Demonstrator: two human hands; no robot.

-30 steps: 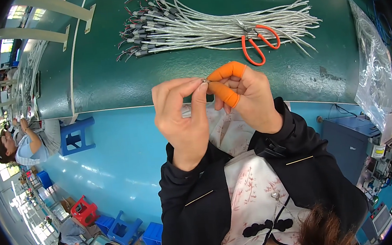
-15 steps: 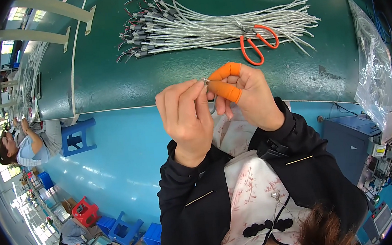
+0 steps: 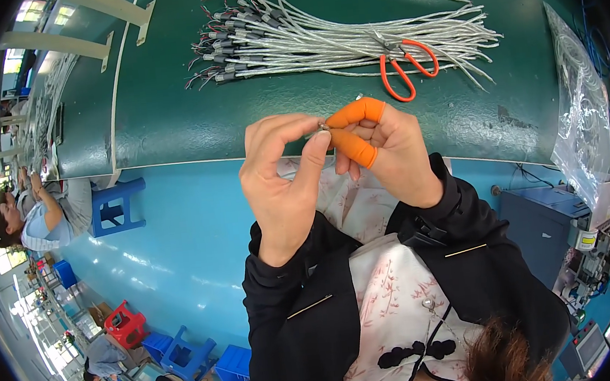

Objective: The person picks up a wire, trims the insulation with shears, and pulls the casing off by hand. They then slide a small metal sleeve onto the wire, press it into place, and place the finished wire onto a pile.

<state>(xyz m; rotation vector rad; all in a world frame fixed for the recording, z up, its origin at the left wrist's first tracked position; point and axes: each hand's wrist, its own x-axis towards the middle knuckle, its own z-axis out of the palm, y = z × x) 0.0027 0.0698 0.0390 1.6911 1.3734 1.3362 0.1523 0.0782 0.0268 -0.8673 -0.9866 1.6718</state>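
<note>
Orange covers (image 3: 353, 148) sit on the right hand (image 3: 394, 150). It and the left hand (image 3: 278, 171) pinch a tiny part (image 3: 323, 126) by the near edge of the counter (image 3: 184, 132). Scissors (image 3: 393, 47) lie on silver wires (image 3: 321, 40).

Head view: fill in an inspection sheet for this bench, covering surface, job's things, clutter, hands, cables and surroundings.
Surface: green bench, glossy, with scuffed patches toward the right.
Job's things: tiny metallic-looking piece at the fingertips; exact shape too small to tell.
Clutter: orange-handled scissors lying on the cables; crumpled clear plastic at the bench's right end.
Hands: right hand, orange covers on thumb and index finger, pinches the piece; left hand, bare, has fingertips at it, grip unclear.
Cables: silvery bundle, thin wires exposed at its left ends; more at the top edge.
Surroundings: blue floor, blue stool, seated co-worker at left.
</note>
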